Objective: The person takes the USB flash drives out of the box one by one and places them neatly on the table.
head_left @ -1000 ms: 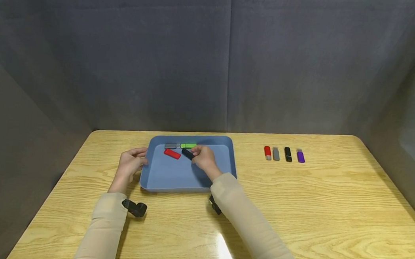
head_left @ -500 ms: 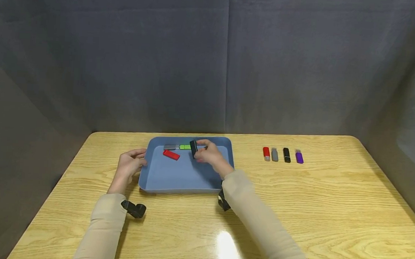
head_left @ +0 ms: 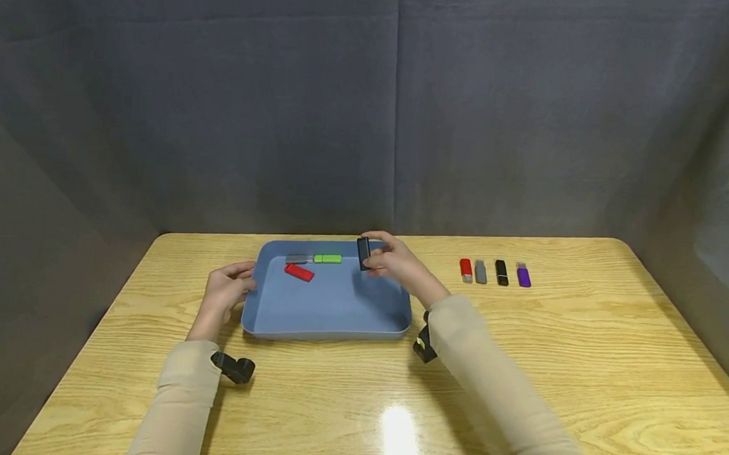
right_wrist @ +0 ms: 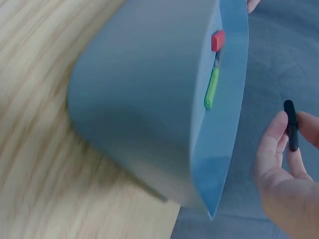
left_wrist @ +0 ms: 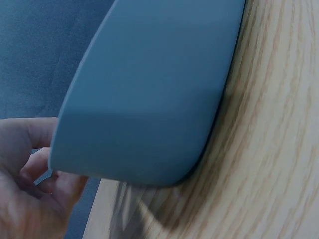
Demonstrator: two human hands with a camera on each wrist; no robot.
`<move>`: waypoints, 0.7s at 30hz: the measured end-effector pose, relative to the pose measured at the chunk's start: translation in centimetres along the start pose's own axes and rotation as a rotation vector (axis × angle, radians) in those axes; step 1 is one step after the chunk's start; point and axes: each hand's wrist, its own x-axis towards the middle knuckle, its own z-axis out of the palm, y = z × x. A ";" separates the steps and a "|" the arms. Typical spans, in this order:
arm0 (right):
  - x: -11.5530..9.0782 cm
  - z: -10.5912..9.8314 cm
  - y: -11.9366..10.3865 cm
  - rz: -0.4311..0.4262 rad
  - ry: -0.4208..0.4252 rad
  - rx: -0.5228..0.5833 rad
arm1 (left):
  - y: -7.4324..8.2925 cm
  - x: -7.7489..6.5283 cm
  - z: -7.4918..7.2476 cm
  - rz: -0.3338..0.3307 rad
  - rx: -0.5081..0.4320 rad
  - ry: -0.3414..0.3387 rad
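Well clear of tray rim — black stick, pinched by right hand.

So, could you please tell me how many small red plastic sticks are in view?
2: one red stick lies inside the blue rectangular tray; another red stick is on the wooden table, leftmost of four.

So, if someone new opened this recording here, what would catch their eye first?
Probably the blue tray on the wooden table, with a bright red stick and a lime-green stick inside. Next, likely the black stick pinched in the right hand above the tray's right part. Off to the tray's right, a purple stick ends a row of four.
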 end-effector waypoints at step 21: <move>-2.2 -4.3 0.9 0.021 0.087 -0.009 | 0.1 0.1 0.0 -0.002 0.011 0.013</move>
